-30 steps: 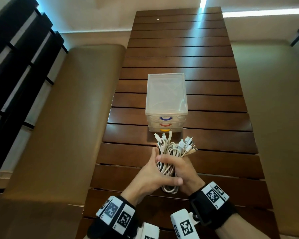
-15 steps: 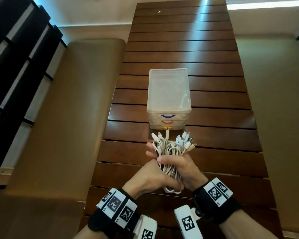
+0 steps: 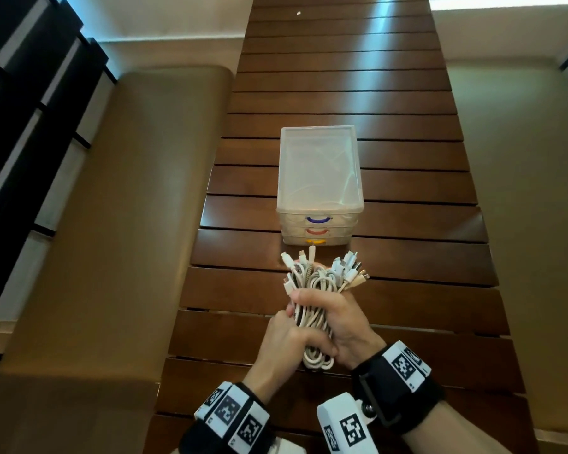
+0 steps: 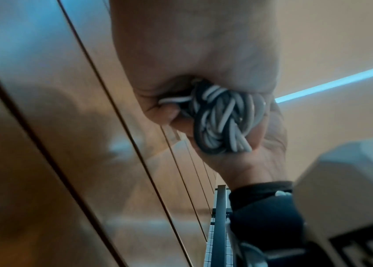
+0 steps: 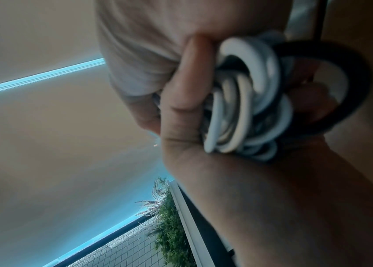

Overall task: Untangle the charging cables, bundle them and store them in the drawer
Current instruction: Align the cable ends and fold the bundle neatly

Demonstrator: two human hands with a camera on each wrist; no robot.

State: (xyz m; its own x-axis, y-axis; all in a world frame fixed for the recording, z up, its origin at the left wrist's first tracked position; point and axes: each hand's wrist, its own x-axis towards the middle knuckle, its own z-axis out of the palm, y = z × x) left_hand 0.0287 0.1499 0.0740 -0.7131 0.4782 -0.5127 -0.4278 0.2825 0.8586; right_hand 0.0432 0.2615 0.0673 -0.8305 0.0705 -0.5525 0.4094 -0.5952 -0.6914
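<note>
One bundle of white cables, cable count unclear; one drawer unit with three drawers; two hands.

Cable coils — between both palms

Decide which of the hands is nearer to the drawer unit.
Right. The right hand grips the cable bundle nearer the drawer unit; the left hand grips it lower, toward the person.

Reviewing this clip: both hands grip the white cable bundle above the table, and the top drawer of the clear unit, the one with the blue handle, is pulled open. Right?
Not quite. The head view shows the blue-handled drawer shut, flush with the drawer unit. The rest holds: left hand and right hand grip the cable bundle.
</note>
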